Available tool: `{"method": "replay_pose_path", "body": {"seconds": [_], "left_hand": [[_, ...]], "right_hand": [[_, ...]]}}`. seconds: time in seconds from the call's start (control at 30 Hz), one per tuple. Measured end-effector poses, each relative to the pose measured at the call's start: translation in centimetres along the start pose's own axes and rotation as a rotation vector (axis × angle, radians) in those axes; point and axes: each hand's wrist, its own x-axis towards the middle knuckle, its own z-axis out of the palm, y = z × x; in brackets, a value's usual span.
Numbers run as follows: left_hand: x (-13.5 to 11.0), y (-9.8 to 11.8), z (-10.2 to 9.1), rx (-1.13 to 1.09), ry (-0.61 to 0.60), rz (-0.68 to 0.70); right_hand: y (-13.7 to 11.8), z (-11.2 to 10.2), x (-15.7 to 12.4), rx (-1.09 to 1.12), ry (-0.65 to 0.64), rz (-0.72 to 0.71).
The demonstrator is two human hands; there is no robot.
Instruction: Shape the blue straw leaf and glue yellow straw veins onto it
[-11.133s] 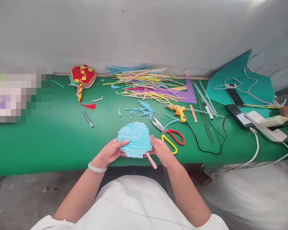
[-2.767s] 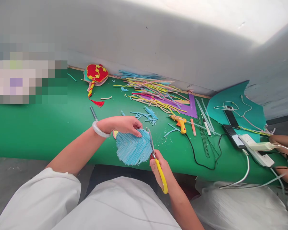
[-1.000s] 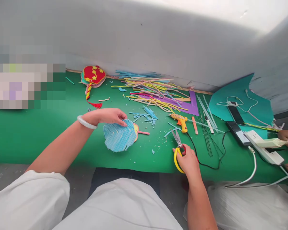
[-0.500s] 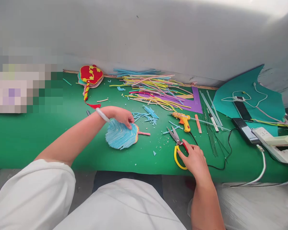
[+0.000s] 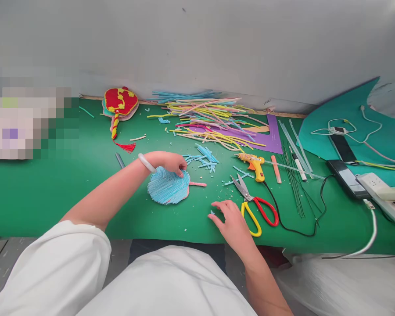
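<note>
My left hand (image 5: 175, 164) pinches the upper right edge of a round blue fan (image 5: 167, 188) covered in rows of pipe cleaners, which lies on the green table. A short pink handle (image 5: 198, 184) sticks out to its right. My right hand (image 5: 229, 219) is over the front of the table with thumb and fingers apart. A tiny blue scrap (image 5: 212, 212) shows between those fingertips, not gripped as far as I can see. Just right of this hand lie the scissors (image 5: 246, 193), blades parted, with one yellow and one red handle loop.
Cut blue pieces (image 5: 206, 156) lie behind the fan. Further back is a heap of coloured pipe cleaners (image 5: 204, 112), with a red and yellow fan (image 5: 120, 102) to its left. A yellow glue gun (image 5: 257, 166) and a white power strip (image 5: 383, 193) are on the right.
My right hand has let go of the scissors and moved left, with its fingers spread. The scissors stay on the table. My left hand remains on the blue fan.
</note>
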Motion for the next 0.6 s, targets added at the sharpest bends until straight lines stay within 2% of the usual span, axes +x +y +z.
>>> {"method": "replay_pose_path", "body": {"seconds": [0.1, 0.2, 0.27, 0.33, 0.4, 0.47, 0.53, 0.6], "left_hand": [[-0.5, 0.1, 0.6, 0.002, 0.053, -0.012], [-1.7, 0.4, 1.4, 0.013, 0.149, -0.041], [-3.1, 0.7, 2.3, 0.025, 0.297, -0.062], [-4.8, 0.8, 3.6, -0.005, 0.576, -0.034], [-6.6, 0.8, 5.4, -0.160, 0.818, -0.040], [-8.2, 0.5, 7.8, -0.333, 0.976, -0.160], [-9.4, 0.3, 10.5, -0.502, 1.022, -0.322], [-10.3, 0.2, 13.2, -0.681, 0.982, -0.397]], "right_hand": [[-0.3, 0.8, 0.1, -0.022, -0.086, 0.018], [0.0, 0.6, 0.6, -0.025, -0.129, 0.005], [0.3, 0.0, 1.2, -0.011, -0.106, 0.002], [0.7, -0.8, 2.2, -0.029, 0.021, 0.025], [0.9, -1.2, 3.4, -0.095, 0.205, 0.051], [0.8, -1.1, 4.8, -0.138, 0.303, 0.033], [0.2, -0.4, 6.1, -0.122, 0.264, -0.030], [-0.5, 0.7, 7.0, -0.103, 0.165, -0.096]]}}
